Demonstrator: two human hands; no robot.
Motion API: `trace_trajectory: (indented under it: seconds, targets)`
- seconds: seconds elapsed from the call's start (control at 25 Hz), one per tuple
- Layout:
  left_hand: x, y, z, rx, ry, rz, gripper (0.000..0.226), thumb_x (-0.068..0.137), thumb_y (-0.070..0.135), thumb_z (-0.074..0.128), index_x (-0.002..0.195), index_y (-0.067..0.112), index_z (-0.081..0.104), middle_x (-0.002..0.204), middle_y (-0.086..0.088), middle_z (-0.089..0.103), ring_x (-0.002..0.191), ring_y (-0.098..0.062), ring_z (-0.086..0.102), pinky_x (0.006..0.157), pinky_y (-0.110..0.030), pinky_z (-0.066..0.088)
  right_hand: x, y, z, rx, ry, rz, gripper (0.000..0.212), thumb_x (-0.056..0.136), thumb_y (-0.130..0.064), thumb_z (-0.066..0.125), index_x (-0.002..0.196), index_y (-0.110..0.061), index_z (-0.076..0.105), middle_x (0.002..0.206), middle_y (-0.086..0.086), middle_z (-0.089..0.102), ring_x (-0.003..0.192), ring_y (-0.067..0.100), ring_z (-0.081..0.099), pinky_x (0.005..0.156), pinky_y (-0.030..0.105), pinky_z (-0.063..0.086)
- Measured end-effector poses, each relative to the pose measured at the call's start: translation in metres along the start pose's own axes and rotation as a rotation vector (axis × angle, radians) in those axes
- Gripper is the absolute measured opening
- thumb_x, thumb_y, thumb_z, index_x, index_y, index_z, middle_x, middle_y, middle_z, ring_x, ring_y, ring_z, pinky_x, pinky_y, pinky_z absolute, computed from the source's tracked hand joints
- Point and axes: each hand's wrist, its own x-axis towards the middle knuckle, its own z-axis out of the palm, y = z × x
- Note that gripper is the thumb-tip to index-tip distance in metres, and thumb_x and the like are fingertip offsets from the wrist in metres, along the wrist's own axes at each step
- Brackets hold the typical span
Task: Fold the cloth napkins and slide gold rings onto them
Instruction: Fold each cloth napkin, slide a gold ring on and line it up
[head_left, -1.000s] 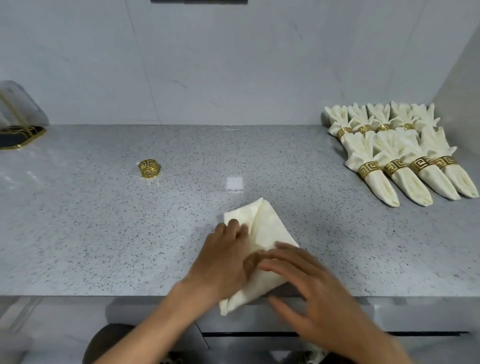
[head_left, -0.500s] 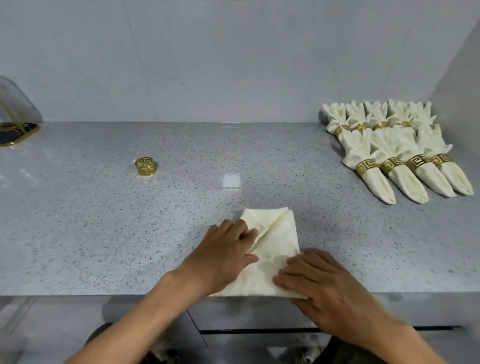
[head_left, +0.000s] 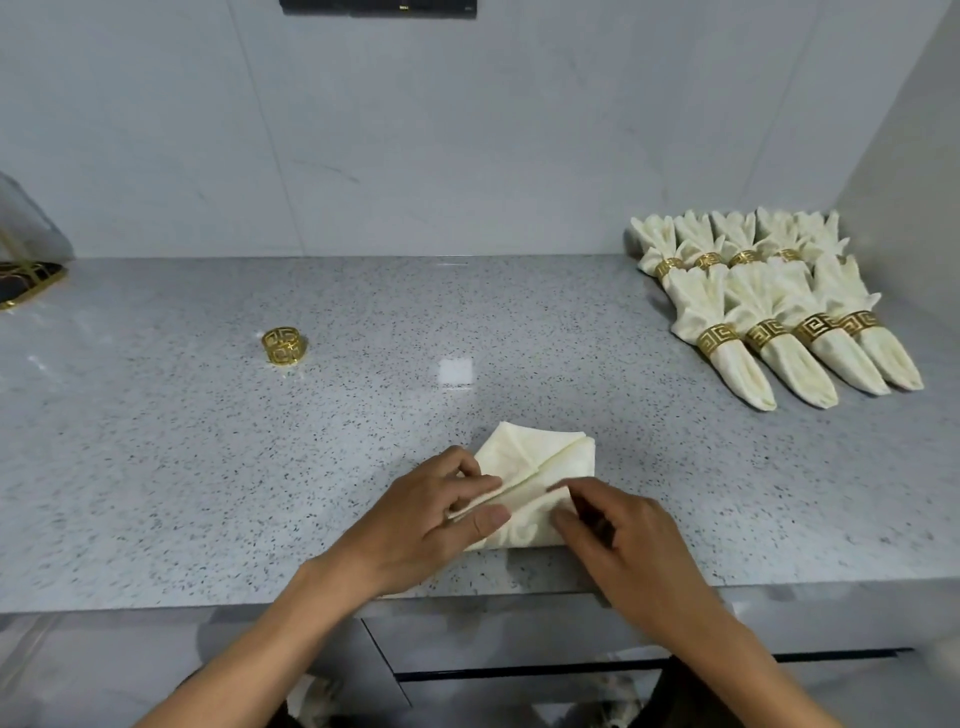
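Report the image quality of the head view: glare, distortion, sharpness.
Head view: a bright square glare patch sits on the speckled countertop, beyond the napkin being folded; wide-angle distortion leans the right wall inward; left hand, right hand, loose gold ring and finished napkins read fairly sharp; shadows are soft.

A cream cloth napkin (head_left: 540, 457) lies partly folded near the counter's front edge. A loose gold ring (head_left: 282, 345) stands well apart to its left. Ringed napkins (head_left: 769, 312) lie in rows at far right.
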Motion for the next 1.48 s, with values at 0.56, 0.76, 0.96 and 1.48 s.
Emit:
trace_trajectory:
  seconds: [0.56,0.76,0.96,1.48]
  targets:
    - [0.009,0.015,-0.002,0.150,0.067,0.004,0.021,0.093,0.031,0.062,0.109,0.036,0.073,0.095,0.018,0.056,0.073,-0.003,0.059,0.070,-0.020,0.047,0.024,-0.011,0.022,-0.373,0.218,0.087,0.021,0.086,-0.033,0.072,0.079,-0.019,0.058,0.082,-0.005,0.053,0.067,0.016,0.052,0.051,0.025,0.039]
    - [0.024,0.040,0.021,0.108,0.197,-0.264,0.027,0.097,0.021,0.051,0.115,0.023,0.071,0.115,0.006,0.063,0.106,-0.015,0.062,0.090,-0.023,0.046,-0.012,-0.034,0.031,-0.256,0.200,-0.145,0.015,0.093,-0.032,0.050,0.094,-0.023,0.062,0.082,-0.008,0.059,0.066,0.016,0.052,0.062,0.037,0.044]
    - [0.034,0.030,-0.001,0.091,-0.032,-0.229,0.028,0.091,0.022,0.064,0.116,0.031,0.070,0.100,0.017,0.057,0.090,0.001,0.054,0.077,-0.014,0.041,-0.025,-0.038,0.037,-0.422,0.075,-0.068,0.029,0.083,-0.053,0.053,0.093,-0.030,0.067,0.095,-0.013,0.063,0.080,0.019,0.058,0.067,0.039,0.047]
    - [0.011,-0.021,-0.009,0.194,0.119,0.098,0.023,0.088,0.036,0.069,0.109,0.029,0.074,0.102,0.029,0.056,0.104,0.003,0.045,0.088,-0.013,0.037,0.008,0.030,0.003,-0.307,0.167,-0.091,0.006,0.091,-0.024,0.069,0.096,-0.024,0.072,0.093,-0.013,0.062,0.084,0.016,0.052,0.073,0.037,0.044]
